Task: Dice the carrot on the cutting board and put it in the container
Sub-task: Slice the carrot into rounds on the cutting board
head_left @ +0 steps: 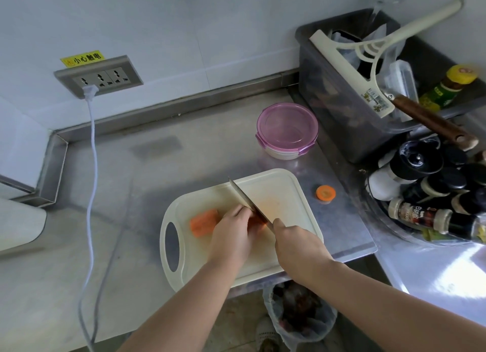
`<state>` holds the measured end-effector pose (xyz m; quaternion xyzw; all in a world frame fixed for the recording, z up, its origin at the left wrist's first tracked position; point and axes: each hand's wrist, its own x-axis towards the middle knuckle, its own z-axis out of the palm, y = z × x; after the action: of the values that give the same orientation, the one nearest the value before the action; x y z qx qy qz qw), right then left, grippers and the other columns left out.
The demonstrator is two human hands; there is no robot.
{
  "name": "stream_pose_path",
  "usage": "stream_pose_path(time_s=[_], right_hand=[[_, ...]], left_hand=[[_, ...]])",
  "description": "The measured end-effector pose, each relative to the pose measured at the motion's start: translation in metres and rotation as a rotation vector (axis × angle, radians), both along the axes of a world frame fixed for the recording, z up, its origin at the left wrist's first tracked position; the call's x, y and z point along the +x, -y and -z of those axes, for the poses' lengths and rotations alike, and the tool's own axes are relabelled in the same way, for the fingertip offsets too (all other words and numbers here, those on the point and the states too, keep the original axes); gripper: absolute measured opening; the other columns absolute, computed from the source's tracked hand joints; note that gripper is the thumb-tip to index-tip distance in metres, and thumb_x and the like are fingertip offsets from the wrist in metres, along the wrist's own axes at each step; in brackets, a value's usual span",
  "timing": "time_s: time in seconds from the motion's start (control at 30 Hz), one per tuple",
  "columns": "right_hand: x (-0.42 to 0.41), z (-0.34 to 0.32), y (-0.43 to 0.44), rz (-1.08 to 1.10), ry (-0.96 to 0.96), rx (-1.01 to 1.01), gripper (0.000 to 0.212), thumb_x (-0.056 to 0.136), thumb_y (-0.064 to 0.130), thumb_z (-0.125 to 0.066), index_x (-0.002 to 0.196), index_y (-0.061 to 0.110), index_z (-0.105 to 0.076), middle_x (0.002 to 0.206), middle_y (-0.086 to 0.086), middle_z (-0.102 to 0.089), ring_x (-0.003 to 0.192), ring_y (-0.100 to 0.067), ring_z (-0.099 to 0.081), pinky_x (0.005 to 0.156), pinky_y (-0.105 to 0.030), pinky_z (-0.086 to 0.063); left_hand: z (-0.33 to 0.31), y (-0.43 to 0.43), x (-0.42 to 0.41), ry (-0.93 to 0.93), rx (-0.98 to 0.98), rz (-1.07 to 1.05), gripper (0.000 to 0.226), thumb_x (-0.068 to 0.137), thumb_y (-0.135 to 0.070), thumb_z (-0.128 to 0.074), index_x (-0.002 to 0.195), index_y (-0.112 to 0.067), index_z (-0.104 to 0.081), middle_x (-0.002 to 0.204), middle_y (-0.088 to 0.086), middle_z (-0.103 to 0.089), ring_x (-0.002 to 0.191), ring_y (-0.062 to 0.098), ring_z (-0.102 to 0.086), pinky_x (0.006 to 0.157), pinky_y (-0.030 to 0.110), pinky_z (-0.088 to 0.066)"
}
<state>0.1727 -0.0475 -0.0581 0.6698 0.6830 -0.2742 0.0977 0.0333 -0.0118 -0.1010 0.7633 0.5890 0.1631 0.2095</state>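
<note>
An orange carrot [203, 222] lies on the cream cutting board [284, 191] on the steel counter. My left hand [232, 234] holds the carrot's right part down, its fingers curled over it. My right hand [295, 242] grips the handle of a knife [243, 197], whose blade rests across the carrot just right of my left fingers. A cut carrot end [325, 193] lies on the counter right of the board. The round container with a pink lid [287, 129] stands shut behind the board.
A grey bin [342, 109] with a squeegee and bags stands at the back right. Spice bottles [420, 183] crowd the right side. A white cable [92, 167] runs from the wall socket down the left. A lined waste bin [297, 315] sits below the counter edge.
</note>
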Motion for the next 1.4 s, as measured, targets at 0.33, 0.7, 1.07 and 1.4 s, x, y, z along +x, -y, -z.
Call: stream_pose_path(time_s=[0.33,0.7,1.07,1.4], right_hand=[[0.003,0.008,-0.005,0.057,-0.028,-0.022,0.026,0.095,0.005,-0.038,0.119,0.012,-0.039,0.072,-0.002,-0.046,0.07,-0.026,-0.049,0.057,-0.032,-0.037],[0.008,-0.004,0.002,0.084,-0.049,0.105,0.029,0.094,0.005,-0.036,0.121,0.015,-0.04,0.066,0.0,-0.042,0.054,-0.019,-0.041,0.044,-0.026,-0.032],[0.001,-0.009,0.008,0.031,-0.007,0.068,0.028,0.092,0.001,-0.036,0.118,0.013,-0.038,0.065,0.0,-0.04,0.051,-0.017,-0.039,0.043,-0.028,-0.029],[0.001,-0.011,0.009,-0.02,0.017,0.041,0.037,0.089,-0.004,-0.041,0.122,0.011,-0.036,0.065,0.001,-0.038,0.051,-0.015,-0.037,0.042,-0.027,-0.027]], left_hand=[[-0.004,0.001,0.0,-0.041,-0.015,0.032,0.018,0.089,-0.022,-0.062,0.105,-0.014,-0.064,0.107,-0.003,-0.062,0.098,0.019,-0.059,0.068,0.025,-0.037],[-0.011,0.005,0.0,0.027,-0.011,-0.033,0.014,0.086,-0.027,-0.065,0.097,-0.019,-0.067,0.103,-0.006,-0.062,0.094,0.015,-0.06,0.075,0.028,-0.047],[-0.009,0.002,0.0,-0.039,-0.038,-0.026,0.021,0.088,-0.027,-0.062,0.105,-0.017,-0.065,0.109,-0.003,-0.061,0.102,0.018,-0.058,0.074,0.027,-0.042],[-0.005,0.001,-0.002,-0.059,-0.039,-0.013,0.021,0.088,-0.03,-0.062,0.102,-0.015,-0.063,0.108,-0.001,-0.062,0.102,0.02,-0.059,0.076,0.03,-0.045]])
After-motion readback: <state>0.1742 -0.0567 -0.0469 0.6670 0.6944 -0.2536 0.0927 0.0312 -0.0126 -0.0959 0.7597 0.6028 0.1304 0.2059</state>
